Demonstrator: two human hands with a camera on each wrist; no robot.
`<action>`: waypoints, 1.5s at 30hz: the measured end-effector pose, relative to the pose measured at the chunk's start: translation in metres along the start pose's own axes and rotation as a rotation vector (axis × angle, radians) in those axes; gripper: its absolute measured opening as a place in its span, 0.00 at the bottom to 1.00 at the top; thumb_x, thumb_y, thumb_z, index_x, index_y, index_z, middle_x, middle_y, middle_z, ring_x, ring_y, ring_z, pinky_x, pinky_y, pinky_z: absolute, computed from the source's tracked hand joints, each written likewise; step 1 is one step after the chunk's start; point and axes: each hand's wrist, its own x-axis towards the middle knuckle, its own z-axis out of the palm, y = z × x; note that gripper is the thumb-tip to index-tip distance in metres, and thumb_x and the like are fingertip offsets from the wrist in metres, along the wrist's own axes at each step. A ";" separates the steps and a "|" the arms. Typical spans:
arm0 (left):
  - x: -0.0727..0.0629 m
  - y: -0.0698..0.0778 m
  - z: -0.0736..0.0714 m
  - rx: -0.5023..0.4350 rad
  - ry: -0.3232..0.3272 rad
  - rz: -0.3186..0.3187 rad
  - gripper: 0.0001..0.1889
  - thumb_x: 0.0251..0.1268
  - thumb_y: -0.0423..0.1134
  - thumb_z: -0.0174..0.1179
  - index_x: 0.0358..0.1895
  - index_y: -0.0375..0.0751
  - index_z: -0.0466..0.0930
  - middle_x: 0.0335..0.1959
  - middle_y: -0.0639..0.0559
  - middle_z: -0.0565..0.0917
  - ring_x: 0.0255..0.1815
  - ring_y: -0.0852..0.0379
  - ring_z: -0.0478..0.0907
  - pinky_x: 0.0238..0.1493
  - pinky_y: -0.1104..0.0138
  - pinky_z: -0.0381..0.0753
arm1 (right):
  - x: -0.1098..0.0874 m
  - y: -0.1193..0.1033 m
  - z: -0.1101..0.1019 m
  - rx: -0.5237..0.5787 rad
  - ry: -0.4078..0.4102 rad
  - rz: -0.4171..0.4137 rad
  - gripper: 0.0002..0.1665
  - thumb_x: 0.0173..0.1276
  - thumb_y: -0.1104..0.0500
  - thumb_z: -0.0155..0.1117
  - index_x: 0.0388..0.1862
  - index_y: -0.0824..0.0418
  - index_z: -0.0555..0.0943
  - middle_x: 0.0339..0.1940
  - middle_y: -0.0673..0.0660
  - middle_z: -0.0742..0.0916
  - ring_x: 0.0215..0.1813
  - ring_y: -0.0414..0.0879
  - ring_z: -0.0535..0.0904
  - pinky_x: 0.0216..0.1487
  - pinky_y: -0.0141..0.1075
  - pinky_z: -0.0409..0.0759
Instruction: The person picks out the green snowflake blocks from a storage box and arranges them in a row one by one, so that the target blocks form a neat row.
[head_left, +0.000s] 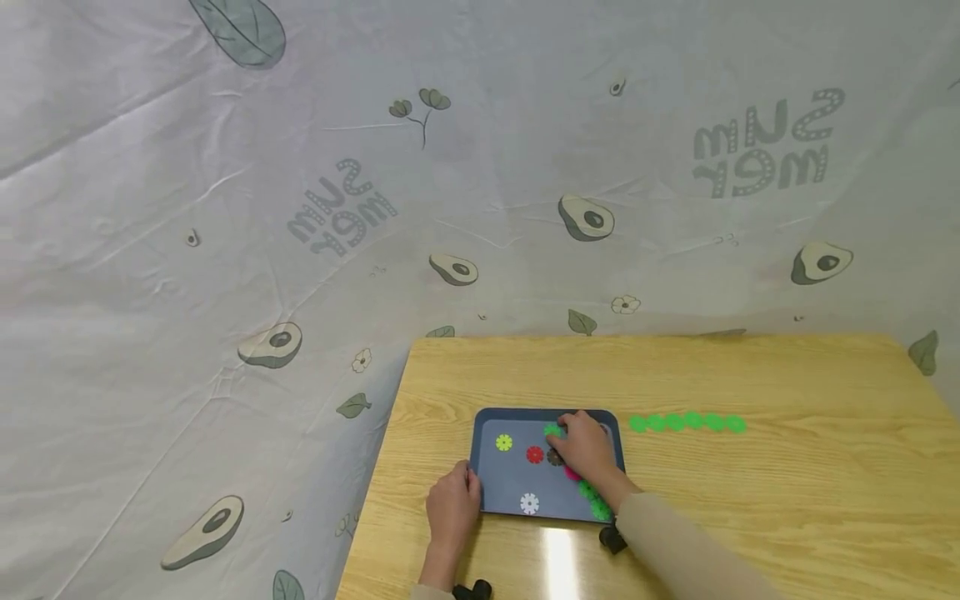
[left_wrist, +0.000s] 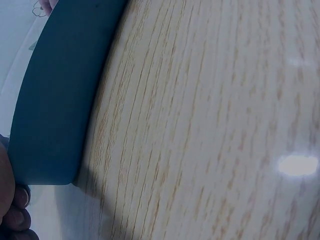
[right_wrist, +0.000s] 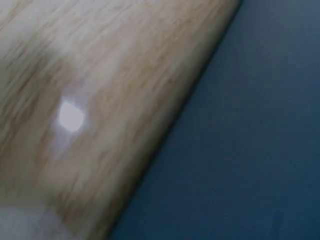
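A dark blue-grey tray lies on the table with notched plastic snowflake discs in it. My left hand grips the tray's left side; in the left wrist view its curled fingers show at the tray's corner. Over the tray's right half, my right hand pinches a green snowflake disc between thumb and index finger. Close beside that hand are a red disc, a brown disc and a partly covered pink disc. The right wrist view shows only the tray's side and table, not the fingers.
Right of the tray, several green discs lie in a row on the wooden table. Inside the tray are a yellow-green disc, a white disc and more green discs. A printed cloth hangs behind the table.
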 end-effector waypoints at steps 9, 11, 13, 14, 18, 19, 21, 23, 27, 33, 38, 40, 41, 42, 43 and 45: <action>-0.001 0.000 0.001 -0.006 -0.001 0.001 0.05 0.64 0.31 0.67 0.40 0.35 0.88 0.22 0.47 0.85 0.14 0.63 0.68 0.15 0.64 0.71 | 0.000 -0.001 0.005 -0.014 -0.005 0.025 0.23 0.65 0.53 0.77 0.48 0.71 0.86 0.41 0.63 0.83 0.43 0.59 0.83 0.47 0.53 0.81; -0.001 0.000 0.001 -0.002 0.005 0.005 0.04 0.64 0.31 0.66 0.40 0.35 0.88 0.21 0.48 0.85 0.14 0.63 0.68 0.15 0.64 0.70 | 0.000 -0.001 0.005 -0.004 -0.012 0.038 0.23 0.64 0.54 0.77 0.48 0.71 0.85 0.41 0.64 0.83 0.43 0.59 0.83 0.47 0.54 0.81; -0.001 0.000 0.002 0.001 0.013 0.010 0.04 0.64 0.31 0.67 0.39 0.35 0.88 0.21 0.48 0.84 0.14 0.62 0.68 0.14 0.64 0.70 | 0.000 -0.002 0.005 0.005 -0.012 0.048 0.23 0.63 0.54 0.78 0.47 0.71 0.85 0.42 0.64 0.83 0.43 0.59 0.83 0.48 0.53 0.81; -0.001 -0.001 0.002 0.004 0.017 0.012 0.04 0.64 0.31 0.67 0.40 0.35 0.88 0.21 0.47 0.84 0.14 0.62 0.69 0.14 0.63 0.70 | 0.001 -0.002 0.005 0.010 -0.010 0.051 0.23 0.63 0.54 0.78 0.46 0.71 0.85 0.41 0.64 0.83 0.43 0.59 0.83 0.47 0.53 0.81; -0.002 -0.003 0.003 0.005 0.018 0.008 0.04 0.65 0.32 0.67 0.40 0.36 0.88 0.22 0.47 0.85 0.14 0.61 0.70 0.15 0.63 0.71 | 0.000 -0.003 0.005 0.028 -0.010 0.059 0.21 0.62 0.55 0.78 0.46 0.69 0.83 0.39 0.60 0.83 0.39 0.54 0.82 0.45 0.51 0.81; -0.002 -0.003 0.003 0.005 0.017 0.006 0.04 0.64 0.32 0.67 0.40 0.36 0.88 0.22 0.47 0.85 0.14 0.61 0.70 0.15 0.63 0.71 | -0.001 -0.004 0.005 0.034 -0.012 0.061 0.21 0.62 0.55 0.78 0.46 0.68 0.83 0.37 0.59 0.84 0.37 0.52 0.82 0.43 0.50 0.81; -0.003 -0.003 0.003 0.000 0.014 0.003 0.04 0.64 0.31 0.67 0.40 0.36 0.88 0.22 0.47 0.85 0.14 0.60 0.72 0.15 0.62 0.72 | -0.002 -0.005 0.004 0.048 -0.009 0.053 0.19 0.62 0.57 0.78 0.46 0.67 0.83 0.34 0.55 0.84 0.33 0.48 0.80 0.40 0.48 0.80; -0.003 -0.002 0.002 -0.004 0.013 0.003 0.05 0.64 0.31 0.67 0.40 0.35 0.88 0.23 0.47 0.85 0.15 0.59 0.73 0.16 0.61 0.73 | -0.003 -0.007 0.003 0.071 -0.003 0.040 0.18 0.62 0.59 0.77 0.47 0.65 0.83 0.30 0.52 0.83 0.29 0.45 0.77 0.36 0.45 0.78; -0.002 -0.001 0.002 -0.008 0.015 0.007 0.05 0.64 0.31 0.67 0.41 0.35 0.88 0.23 0.46 0.86 0.15 0.58 0.75 0.16 0.61 0.73 | -0.005 -0.010 0.000 0.133 0.006 0.007 0.13 0.64 0.63 0.74 0.47 0.61 0.85 0.28 0.48 0.81 0.25 0.42 0.73 0.32 0.41 0.74; -0.004 -0.002 0.002 -0.004 0.010 0.000 0.06 0.64 0.32 0.67 0.41 0.35 0.88 0.23 0.46 0.86 0.15 0.60 0.72 0.16 0.62 0.73 | -0.008 -0.011 -0.014 0.214 0.038 -0.045 0.11 0.65 0.64 0.73 0.47 0.60 0.87 0.29 0.47 0.82 0.28 0.40 0.77 0.34 0.40 0.76; -0.005 -0.004 0.005 0.001 0.019 -0.003 0.06 0.63 0.33 0.67 0.41 0.36 0.89 0.24 0.46 0.86 0.15 0.60 0.73 0.16 0.62 0.73 | -0.008 -0.005 -0.042 0.226 0.078 -0.058 0.11 0.68 0.63 0.71 0.49 0.61 0.87 0.31 0.49 0.83 0.33 0.41 0.80 0.36 0.40 0.78; -0.005 -0.005 0.005 0.002 0.027 0.001 0.07 0.63 0.33 0.67 0.42 0.36 0.89 0.24 0.46 0.87 0.15 0.59 0.74 0.16 0.62 0.73 | -0.007 0.001 -0.055 0.226 0.103 -0.054 0.12 0.69 0.64 0.69 0.50 0.63 0.87 0.33 0.51 0.84 0.34 0.43 0.80 0.37 0.41 0.78; -0.005 -0.005 0.005 0.003 0.031 0.005 0.07 0.63 0.33 0.67 0.42 0.36 0.89 0.25 0.45 0.87 0.15 0.58 0.75 0.16 0.62 0.73 | -0.006 0.005 -0.063 0.224 0.115 -0.046 0.12 0.70 0.64 0.68 0.51 0.63 0.86 0.33 0.52 0.85 0.35 0.45 0.80 0.37 0.41 0.78; -0.005 -0.006 0.005 0.005 0.031 0.008 0.07 0.63 0.33 0.67 0.42 0.36 0.89 0.25 0.45 0.87 0.15 0.58 0.75 0.16 0.62 0.73 | -0.005 0.010 -0.070 0.219 0.129 -0.042 0.12 0.71 0.63 0.67 0.52 0.63 0.86 0.34 0.53 0.85 0.35 0.46 0.81 0.37 0.41 0.78; -0.004 -0.006 0.006 0.004 0.031 0.013 0.07 0.63 0.33 0.67 0.42 0.36 0.89 0.25 0.45 0.87 0.15 0.58 0.75 0.16 0.62 0.73 | -0.005 0.015 -0.077 0.215 0.143 -0.036 0.12 0.72 0.63 0.66 0.52 0.63 0.86 0.35 0.54 0.86 0.36 0.47 0.81 0.37 0.42 0.78; -0.004 -0.007 0.005 0.002 0.034 0.016 0.07 0.63 0.33 0.67 0.42 0.36 0.89 0.25 0.45 0.87 0.15 0.58 0.75 0.15 0.62 0.73 | -0.003 0.027 -0.091 0.197 0.170 -0.032 0.13 0.73 0.62 0.65 0.54 0.63 0.85 0.37 0.55 0.86 0.38 0.49 0.82 0.37 0.42 0.78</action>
